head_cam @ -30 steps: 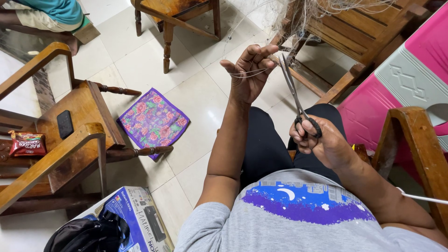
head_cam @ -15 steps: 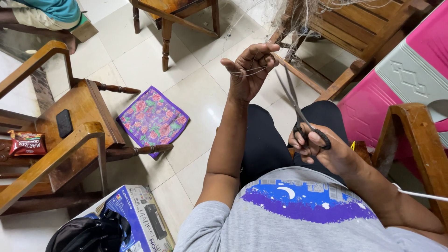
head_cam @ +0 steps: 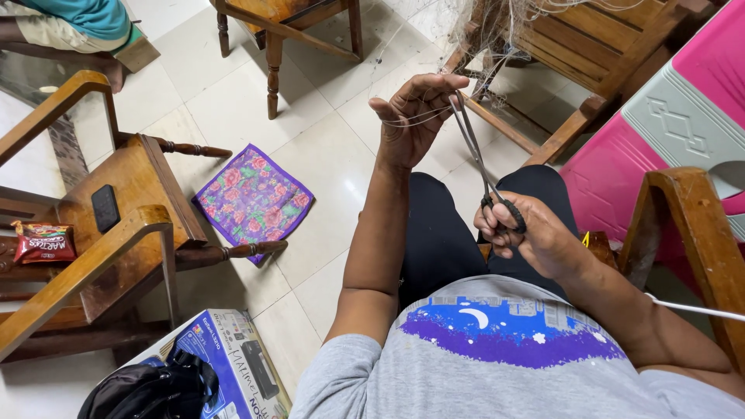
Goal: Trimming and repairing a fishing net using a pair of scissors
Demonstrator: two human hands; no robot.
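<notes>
1. A seated person's left hand [head_cam: 415, 116] is raised ahead of the lap, thin pale threads [head_cam: 411, 118] lying across its fingers.
2. The right hand [head_cam: 535, 233] sits lower and to the right, nearer the body, its fingers in the loops of long black-handled metal scissors [head_cam: 477, 159], whose blades reach up to the left hand.
3. A tangled pale net [head_cam: 504, 23] lies on the slatted wooden bench [head_cam: 605, 46] beyond the hands.
4. A flowered purple square cloth [head_cam: 252, 198] lies on the floor to the left.
5. Left of it stands a brown wooden armchair [head_cam: 116, 225], with a flat black phone [head_cam: 105, 208] on its seat.
6. A red snack packet [head_cam: 43, 242] lies further left.
7. A printed cardboard box [head_cam: 233, 365] stands in front of the armchair, nearest the camera.
</notes>
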